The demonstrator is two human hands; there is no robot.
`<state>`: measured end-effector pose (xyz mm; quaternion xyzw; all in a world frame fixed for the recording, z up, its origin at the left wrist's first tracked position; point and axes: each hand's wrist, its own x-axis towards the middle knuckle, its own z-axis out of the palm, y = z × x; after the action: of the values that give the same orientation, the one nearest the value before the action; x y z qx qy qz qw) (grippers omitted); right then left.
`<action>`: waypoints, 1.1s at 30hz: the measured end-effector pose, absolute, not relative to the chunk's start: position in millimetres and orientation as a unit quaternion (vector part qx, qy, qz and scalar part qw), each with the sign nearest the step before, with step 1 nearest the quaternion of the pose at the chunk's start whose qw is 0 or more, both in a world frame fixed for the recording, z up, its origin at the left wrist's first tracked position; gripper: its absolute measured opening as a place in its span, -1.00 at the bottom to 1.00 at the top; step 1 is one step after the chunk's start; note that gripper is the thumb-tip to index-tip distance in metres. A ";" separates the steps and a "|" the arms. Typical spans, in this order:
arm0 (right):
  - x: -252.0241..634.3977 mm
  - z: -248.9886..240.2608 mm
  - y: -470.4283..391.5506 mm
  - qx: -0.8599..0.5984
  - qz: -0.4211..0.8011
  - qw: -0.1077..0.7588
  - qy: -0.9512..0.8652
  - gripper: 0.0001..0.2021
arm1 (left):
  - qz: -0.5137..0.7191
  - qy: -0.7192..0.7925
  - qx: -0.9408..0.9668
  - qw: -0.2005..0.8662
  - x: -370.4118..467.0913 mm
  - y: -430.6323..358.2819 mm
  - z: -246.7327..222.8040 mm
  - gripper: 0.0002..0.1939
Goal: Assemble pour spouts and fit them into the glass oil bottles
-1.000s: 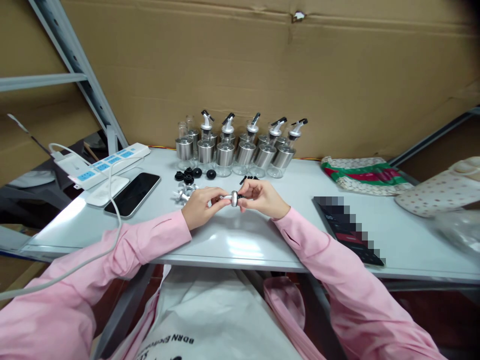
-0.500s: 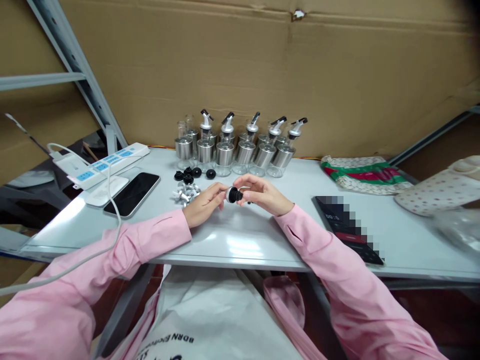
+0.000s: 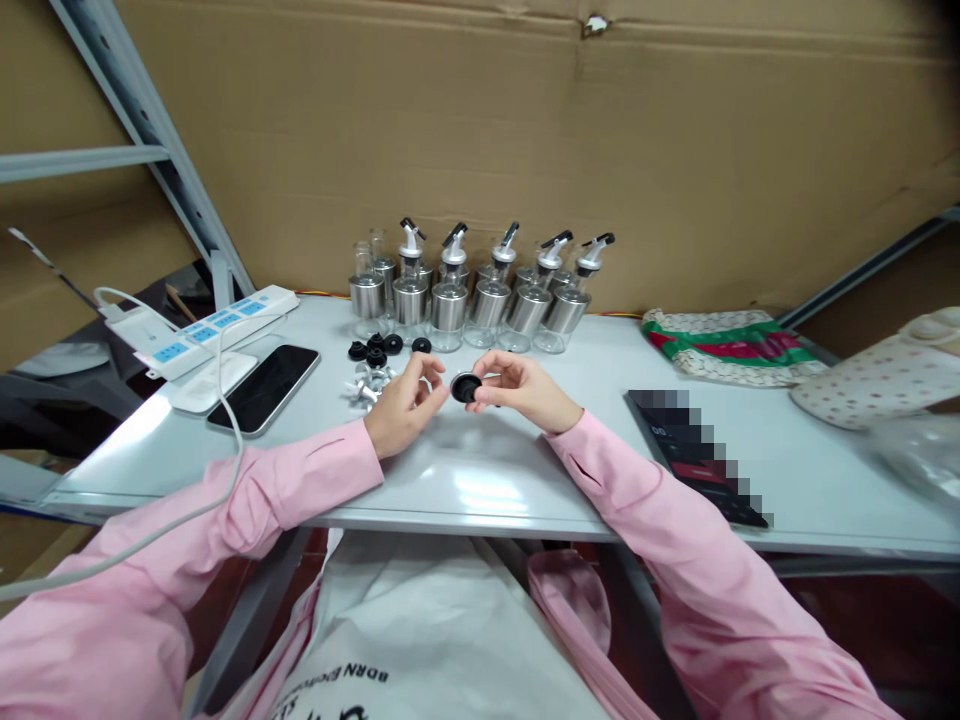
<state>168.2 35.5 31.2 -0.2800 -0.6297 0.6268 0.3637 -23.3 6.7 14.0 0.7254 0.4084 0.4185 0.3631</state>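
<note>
Holding one black stopper, right hand; five pourers behind.

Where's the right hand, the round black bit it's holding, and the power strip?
Right hand [image 3: 534, 393]: head view, back of the hand.
Round black bit [image 3: 466, 388]: head view, middle of its dark face.
Power strip [image 3: 202, 334]: head view, one of its blue sockets.

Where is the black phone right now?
In the head view, the phone lies on the left side of the table, screen up, just right of the white charging pad and below the power strip.
</note>
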 end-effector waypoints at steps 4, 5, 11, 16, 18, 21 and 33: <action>163.4 29.6 33.2 -0.293 0.619 0.379 -0.623 -0.68 | 0.387 0.390 0.751 0.366 -23.4 2.8 17.8 -0.67; 162.3 29.5 32.5 -0.292 0.618 0.378 -0.624 -0.68 | 0.381 0.382 0.751 0.380 -23.1 2.7 17.2 -0.67; 162.1 29.9 31.3 -0.289 0.618 0.353 -0.640 -0.68 | 0.413 0.333 0.686 0.498 -20.5 8.9 8.1 -0.66; 162.9 26.9 33.2 -0.279 0.610 0.349 -0.654 -0.68 | 0.416 0.313 0.653 0.550 -19.6 9.6 8.2 -0.65; 161.8 25.8 33.0 -0.271 0.610 0.343 -0.660 -0.68 | 0.411 0.320 0.654 0.548 -20.2 9.1 9.2 -0.66; 159.4 24.7 31.8 -0.266 0.613 0.335 -0.664 -0.67 | 0.402 0.325 0.664 0.541 -21.5 9.2 9.3 -0.67; 153.0 30.3 25.8 -0.270 0.619 0.323 -0.663 -0.69 | 0.417 0.312 0.720 0.459 -24.8 8.0 8.4 -0.74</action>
<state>153.0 25.8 30.3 -0.2700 -0.6626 0.6194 0.3232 -24.8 8.0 8.4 0.7198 0.3121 0.4165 0.4593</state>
